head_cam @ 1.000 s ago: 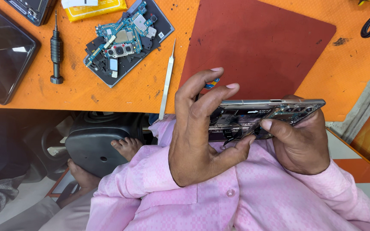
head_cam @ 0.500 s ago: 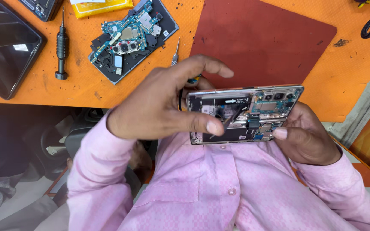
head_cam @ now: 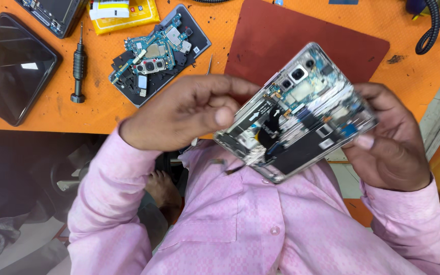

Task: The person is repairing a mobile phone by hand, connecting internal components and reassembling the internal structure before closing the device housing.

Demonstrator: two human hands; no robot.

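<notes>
Now the opened phone sits tilted between both hands above the person's pink shirt, its exposed inside turned up toward the camera, so the camera modules near its upper end and the black flex parts across its middle show plainly. Half a second ago it lay nearly level and lower, and a second ago it was held almost edge-on, so the phone has been swung round and raised; by my reading the inside is now presented for inspection or for work on a part. The right hand cradles the phone's far end from beneath, fingers curled round its edge and the thumb pressed on the lower right corner, a firm hold. The left hand has come off the top of the frame, where it was spread wide earlier; its fingers are now mostly curled in, with the thumb tip touching the phone's left edge, and I cannot tell whether it pinches anything small. Behind the hands, on the orange table, the red mat lies bare, and the dismantled board on its back cover, the black screwdriver and the dark screen panel lie in the same places as before, though the view has shifted closer.
</notes>
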